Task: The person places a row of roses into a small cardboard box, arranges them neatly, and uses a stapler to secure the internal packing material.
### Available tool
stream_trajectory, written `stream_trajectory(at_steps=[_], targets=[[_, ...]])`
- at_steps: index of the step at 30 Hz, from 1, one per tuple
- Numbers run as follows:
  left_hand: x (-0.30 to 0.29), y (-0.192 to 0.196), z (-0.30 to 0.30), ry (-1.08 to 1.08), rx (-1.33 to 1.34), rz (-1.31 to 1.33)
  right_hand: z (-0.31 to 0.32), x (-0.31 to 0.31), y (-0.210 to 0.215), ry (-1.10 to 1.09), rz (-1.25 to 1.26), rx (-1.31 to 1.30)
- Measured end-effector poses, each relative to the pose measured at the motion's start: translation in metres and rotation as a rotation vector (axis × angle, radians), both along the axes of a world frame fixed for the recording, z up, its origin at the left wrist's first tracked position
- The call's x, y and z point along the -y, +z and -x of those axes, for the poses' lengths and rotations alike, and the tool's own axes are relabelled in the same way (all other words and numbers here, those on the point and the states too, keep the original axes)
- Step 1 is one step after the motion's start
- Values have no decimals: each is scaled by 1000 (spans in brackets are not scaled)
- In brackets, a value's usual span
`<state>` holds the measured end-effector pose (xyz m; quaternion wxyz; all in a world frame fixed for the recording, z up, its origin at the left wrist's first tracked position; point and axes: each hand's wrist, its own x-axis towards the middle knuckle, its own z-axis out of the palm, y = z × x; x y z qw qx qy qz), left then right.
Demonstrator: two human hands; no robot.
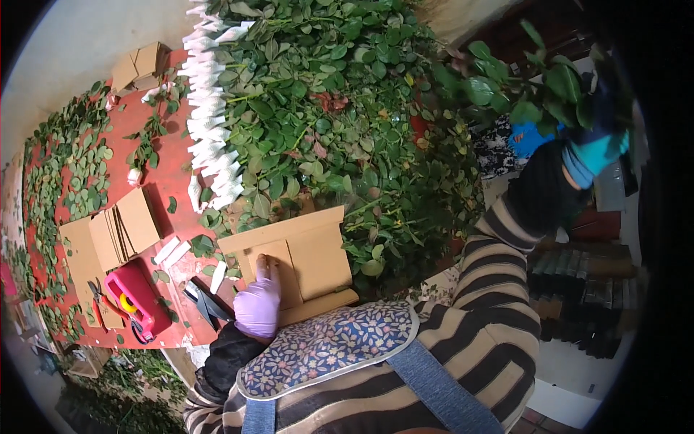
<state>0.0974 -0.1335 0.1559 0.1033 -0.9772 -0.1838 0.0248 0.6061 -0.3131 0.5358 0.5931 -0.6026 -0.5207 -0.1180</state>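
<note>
The cardboard sheet (293, 260) lies flat on the near edge of the red table (163, 173), just left of the big pile of leafy stems (325, 108), and the left hand (258, 304) in a thin purple glove rests flat on it, fingers together, not gripping. It looks light, stiff and dry, so I think it is best picked up by an edge. Far right, the right hand (578, 155) in a blue glove is closed around a bunch of leafy stems (535, 87), which look bendy, light and maybe prickly.
</note>
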Motion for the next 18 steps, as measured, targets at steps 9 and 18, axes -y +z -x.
stream_trajectory(at_steps=[9,18], targets=[[1,14,-2,50,-59,-9,101,-202,-158,-11,820,611],[2,6,2,64,10,33,45,-304,-246,-74,1067,755]])
